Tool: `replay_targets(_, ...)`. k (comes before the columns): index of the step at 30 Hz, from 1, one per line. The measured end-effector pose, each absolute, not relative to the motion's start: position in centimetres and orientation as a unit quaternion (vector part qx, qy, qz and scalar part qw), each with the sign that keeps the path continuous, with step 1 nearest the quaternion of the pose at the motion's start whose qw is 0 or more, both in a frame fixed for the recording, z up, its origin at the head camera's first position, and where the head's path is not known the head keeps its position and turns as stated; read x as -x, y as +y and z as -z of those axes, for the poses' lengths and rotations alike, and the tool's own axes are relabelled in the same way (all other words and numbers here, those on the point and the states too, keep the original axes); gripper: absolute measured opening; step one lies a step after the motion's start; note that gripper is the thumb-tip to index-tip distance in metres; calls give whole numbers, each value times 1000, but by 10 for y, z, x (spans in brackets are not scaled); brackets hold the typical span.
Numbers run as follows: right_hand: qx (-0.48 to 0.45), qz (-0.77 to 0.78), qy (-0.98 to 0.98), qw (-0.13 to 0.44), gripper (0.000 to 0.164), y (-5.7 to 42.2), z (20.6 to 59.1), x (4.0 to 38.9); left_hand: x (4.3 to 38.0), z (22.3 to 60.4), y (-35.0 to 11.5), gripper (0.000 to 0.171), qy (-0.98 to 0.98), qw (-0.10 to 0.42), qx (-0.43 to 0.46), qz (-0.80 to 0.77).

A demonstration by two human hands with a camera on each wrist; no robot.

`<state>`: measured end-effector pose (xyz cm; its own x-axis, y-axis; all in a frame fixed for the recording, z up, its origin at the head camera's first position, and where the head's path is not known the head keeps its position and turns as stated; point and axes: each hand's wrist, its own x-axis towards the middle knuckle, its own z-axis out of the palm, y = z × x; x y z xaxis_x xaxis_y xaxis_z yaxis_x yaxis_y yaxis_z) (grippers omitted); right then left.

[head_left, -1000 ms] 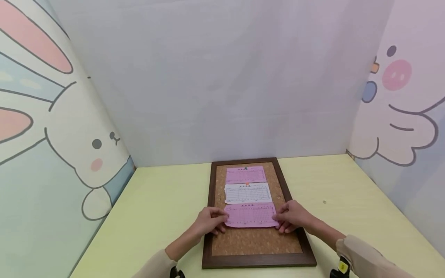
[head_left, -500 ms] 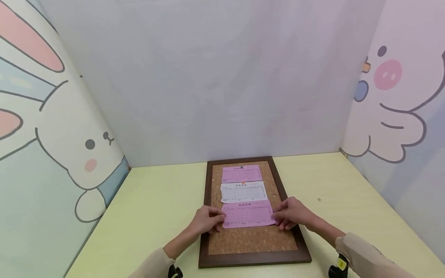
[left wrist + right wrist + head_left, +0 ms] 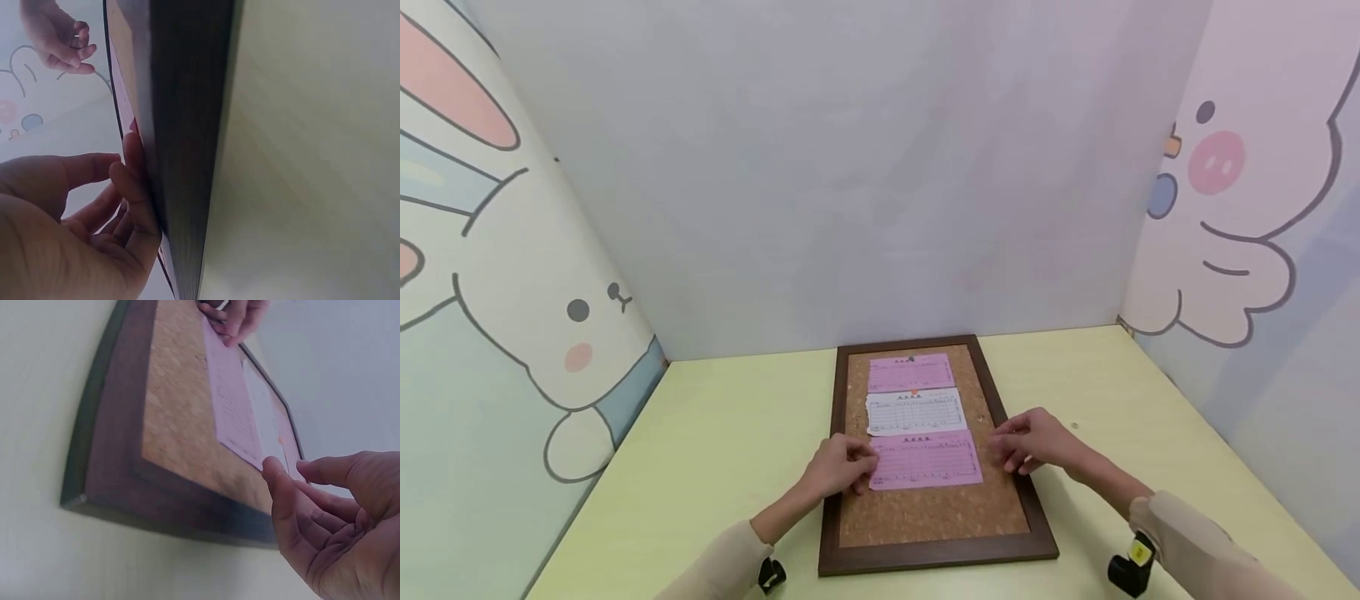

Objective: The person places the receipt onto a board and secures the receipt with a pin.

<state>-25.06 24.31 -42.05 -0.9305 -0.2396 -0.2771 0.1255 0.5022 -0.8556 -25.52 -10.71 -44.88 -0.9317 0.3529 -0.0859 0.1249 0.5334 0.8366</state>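
A pink printed paper slip [image 3: 925,462] lies on a cork board [image 3: 936,521] with a dark brown wooden frame. My left hand [image 3: 837,467] is at the slip's left edge, its thumb and fingertips pinching that edge. Beyond the slip's right edge, my right hand [image 3: 1036,440] hovers over the board's right side, apart from the paper. Its thumb and index finger are separated, with nothing between them in the right wrist view. Higher on the board lie a white slip [image 3: 917,412] with an orange pin [image 3: 913,392] and another pink slip [image 3: 910,374] with a green pin [image 3: 912,359].
Under the board is a pale yellow table [image 3: 737,442]. A tiny round thing [image 3: 1074,426] lies on it to the right. A plain grey wall [image 3: 850,167] stands behind, with cartoon-painted walls on both sides.
My right hand has let go of the lower pink slip and moved slightly right and up. The left hand stays at the slip's left edge. The head view has shifted a little.
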Motion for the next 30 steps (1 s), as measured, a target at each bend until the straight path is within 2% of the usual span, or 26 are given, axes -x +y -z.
replay_targets(5, 37, 474, 867, 151, 30, 267, 417, 261, 262, 449, -107, 9, 872, 108, -154, -451)
replay_targets(11, 35, 457, 881, 115, 33, 302, 422, 273, 264, 451, -106, 19, 887, 70, -172, -422)
replay_targets(18, 25, 429, 899, 86, 35, 338, 426, 280, 266, 450, -110, 19, 901, 28, -171, -399)
replay_targets(30, -9, 387, 921, 53, 33, 368, 434, 282, 265, 455, -112, 23, 900, 35, -227, -370)
